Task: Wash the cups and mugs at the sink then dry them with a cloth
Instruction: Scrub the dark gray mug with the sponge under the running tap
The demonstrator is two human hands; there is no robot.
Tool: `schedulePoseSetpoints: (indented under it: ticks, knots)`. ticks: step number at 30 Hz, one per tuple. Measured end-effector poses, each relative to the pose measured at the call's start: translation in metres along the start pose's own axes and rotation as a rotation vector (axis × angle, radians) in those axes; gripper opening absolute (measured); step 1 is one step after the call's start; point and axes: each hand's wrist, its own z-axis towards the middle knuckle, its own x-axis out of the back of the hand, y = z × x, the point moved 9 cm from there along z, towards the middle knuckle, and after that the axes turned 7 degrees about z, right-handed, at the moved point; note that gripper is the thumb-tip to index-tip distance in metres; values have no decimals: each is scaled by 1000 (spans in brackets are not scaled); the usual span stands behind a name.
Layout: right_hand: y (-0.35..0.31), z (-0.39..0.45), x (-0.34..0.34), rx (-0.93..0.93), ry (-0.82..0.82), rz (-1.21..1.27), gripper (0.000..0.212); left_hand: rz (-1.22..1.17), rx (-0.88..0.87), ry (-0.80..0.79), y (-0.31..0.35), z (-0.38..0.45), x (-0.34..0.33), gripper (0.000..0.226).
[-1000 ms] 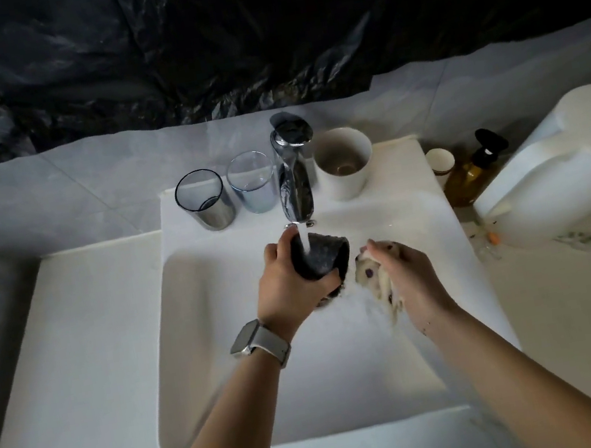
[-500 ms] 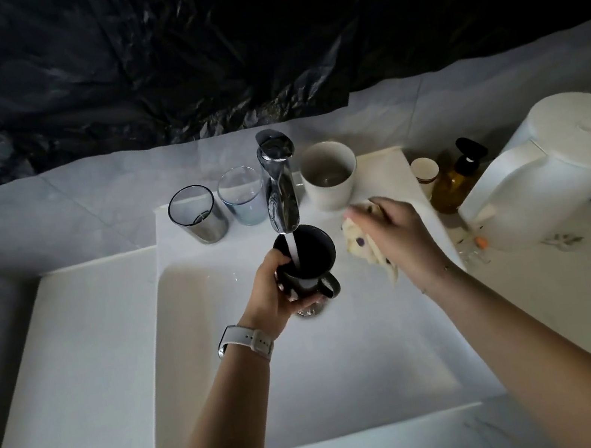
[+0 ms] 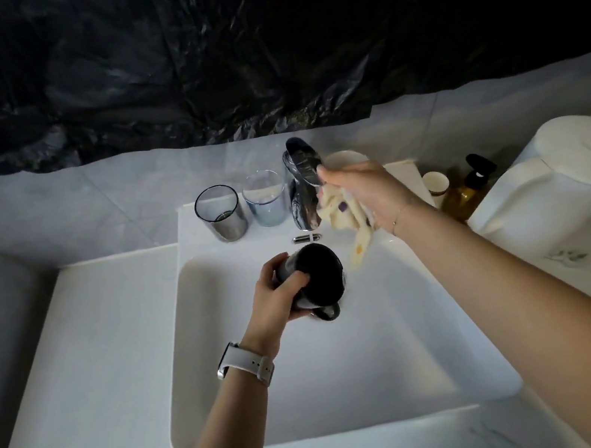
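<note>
Blk mug [image 3: 315, 275] in left hand [image 3: 274, 300], over sink [image 3: 390, 365]

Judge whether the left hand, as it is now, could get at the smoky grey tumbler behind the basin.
Probably not yet: the left hand grips the black mug, though the way to the tumbler looks open.
</note>
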Motion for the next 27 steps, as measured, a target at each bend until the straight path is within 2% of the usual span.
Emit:
schedulePoseSetpoints:
  ticks: [3,7,9,11,13,14,17,20,24,27]
  knots:
    - [18,-12,9,-5,39,93,34,184,-100,68,5,-4,6,74]
    - [89,-38,31,-241,99,135,47,789,-376,233,34,-25,9,76]
    - [124,-54,36,-315,56,192,39,1030,-493,236,46,-35,2,84]
    - [152,-65,34,-360,3,272,28,1215,-539,213,52,-42,-4,90]
    - [180,-71,32,-420,0,465,17,1348,-588,219,59,-49,-9,92]
    - [191,-73,30,-451,4,574,13,1397,-615,222,62,-52,-12,92]
    - [213,-79,22,-574,25,934,36,1534,-696,219,68,-62,-21,94]
    - [220,-88,18,-649,72,1258,44,1582,-730,246,73,-71,-24,95]
    - [226,-92,16,-679,65,1277,70,1557,-790,286,74,-81,-24,95]
    - [223,-92,22,-631,125,1166,51,1520,-785,307,73,-84,-22,95]
